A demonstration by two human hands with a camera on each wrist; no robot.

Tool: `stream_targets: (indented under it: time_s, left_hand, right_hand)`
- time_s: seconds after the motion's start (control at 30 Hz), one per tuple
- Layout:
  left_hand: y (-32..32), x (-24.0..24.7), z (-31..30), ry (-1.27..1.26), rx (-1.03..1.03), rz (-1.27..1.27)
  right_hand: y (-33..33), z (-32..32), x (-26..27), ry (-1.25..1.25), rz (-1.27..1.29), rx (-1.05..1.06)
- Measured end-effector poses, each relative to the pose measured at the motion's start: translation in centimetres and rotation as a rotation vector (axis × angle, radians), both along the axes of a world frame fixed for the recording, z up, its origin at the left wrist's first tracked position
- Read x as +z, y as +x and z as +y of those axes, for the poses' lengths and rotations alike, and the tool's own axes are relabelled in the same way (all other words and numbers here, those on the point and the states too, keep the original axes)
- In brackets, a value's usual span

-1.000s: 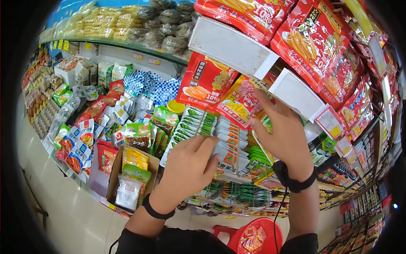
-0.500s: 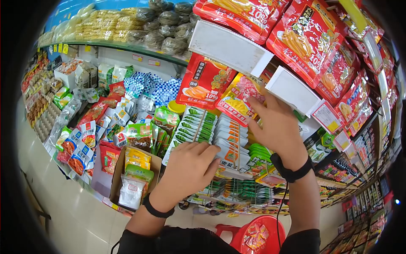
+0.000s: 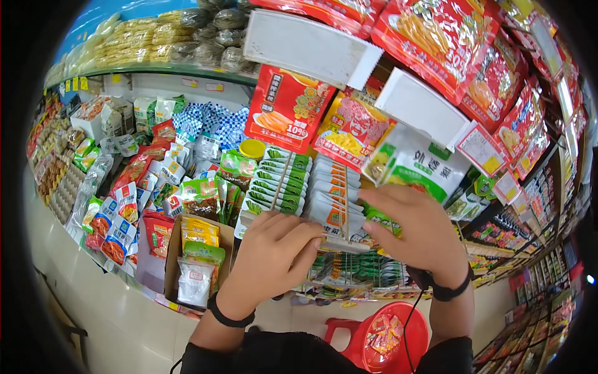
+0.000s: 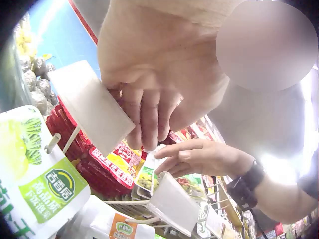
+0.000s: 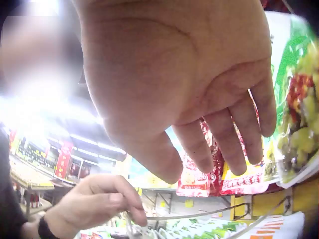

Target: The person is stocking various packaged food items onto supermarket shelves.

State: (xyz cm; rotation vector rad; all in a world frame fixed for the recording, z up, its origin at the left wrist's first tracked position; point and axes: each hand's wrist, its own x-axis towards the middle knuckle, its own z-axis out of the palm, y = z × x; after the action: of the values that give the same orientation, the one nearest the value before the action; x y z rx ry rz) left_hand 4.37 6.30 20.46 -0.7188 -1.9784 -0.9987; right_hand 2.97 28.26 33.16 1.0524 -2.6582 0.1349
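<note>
My left hand lies over the front end of a wire hook strung with green-and-white packets, beside a white label plate. Its fingers are loosely bent, hanging past the plate's edge in the left wrist view. To the right, my right hand is spread palm down over another hook row, its straight fingers just below a large white-and-green food packet. Between the hands hang white-and-orange packets. Behind them, a red-and-yellow packet hangs next to a red one.
More red packets and blank label plates jut out above. At left stands a counter of bagged foods, with a cardboard box at its near corner. Below, a red stool bears several small packets.
My right hand has come down and away from the red-and-yellow packet, and the white-and-green packet now shows. My left hand stays almost in place. The head view has shifted slightly.
</note>
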Motion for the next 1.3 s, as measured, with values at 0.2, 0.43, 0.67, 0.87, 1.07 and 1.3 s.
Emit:
stream_targets:
  time_s: [0.2,0.43,0.67,0.87,1.07,1.3]
  left_hand:
    - [1.9,-0.5,1.4,0.071,-0.165,0.005]
    - [4.3,-5.4,5.8,-0.029,-0.453,-0.327]
    - [4.8,-10.7,10.8,-0.244,-0.306,-0.732]
    - [5.0,-9.9,18.5,-0.396,-0.334,-0.802]
    - [5.7,-9.2,27.6,-0.542,-0.381,-0.794]
    - [6.2,-9.7,33.6,-0.721,-0.400,-0.826]
  right_hand:
    - [4.2,8.1,-2.4,-0.338,-0.337,0.288]
    - [10.8,21.0,-16.3,-0.933,-0.315,-0.409]
    - [21.7,39.3,-43.3,-0.648,-0.598,-1.235]
    - [33.1,41.4,-60.4,-1.266,-1.041,-1.545]
    - [35.2,42.7,-65.1,-1.618,-1.105,-1.766]
    - [33.4,47.2,-70.9,-1.832,-0.946,-1.752]
